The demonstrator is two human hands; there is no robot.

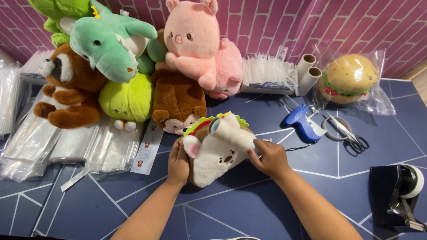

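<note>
I hold one white plush animal [218, 153] between both hands at the middle of the dark blue tabletop [249, 209]. My left hand [178, 162] grips its left side, fingers closed around the body beside the pink-lined ear. My right hand [269, 156] pinches the toy at its right side, fingertips closed on the white fabric.

Behind it stand six more plush toys: one red panda [71, 89], one mint green dinosaur [109, 44], one lime green plush [126, 100], one brown plush lying face down [178, 100], one pink pig [200, 40], and one darker green toy [62, 11] at the top left corner. One burger plush [349, 78] sits in a clear bag at the right.

Stacks of clear plastic bags [53, 142] lie at the left. Two cardboard tubes [308, 71] lean by the wall. One blue tagging gun [302, 122], one pair of scissors [351, 135] and one black tape dispenser [398, 191] rest to my right.
</note>
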